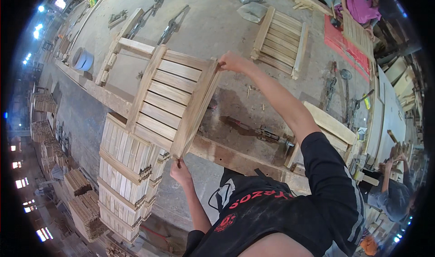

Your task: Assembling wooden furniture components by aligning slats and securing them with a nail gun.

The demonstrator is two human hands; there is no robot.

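Above the near edge of the long grey workbench (213, 35), seen from the head camera, a slatted panel of pale wooden boards in a frame (170, 98) is held tilted, its lower end over a stack of similar slatted wooden panels (127, 180) standing against the bench's front. The left hand (180, 172) is clamped on the bottom tip of the panel's right rail; the right hand (233, 62) is closed on the top of the same rail. The panel looks stiff and fairly light, though broad enough to swing awkwardly; the long side rails seem the soundest place to grip, since the thin slats could crack. A dark metal bar clamp (260, 132) lies on the bench just right of the panel. Another slatted wooden panel (281, 41) lies towards the far edge, well apart. Open room lies at the bench's middle; the stack crowds the panel's lower left side.
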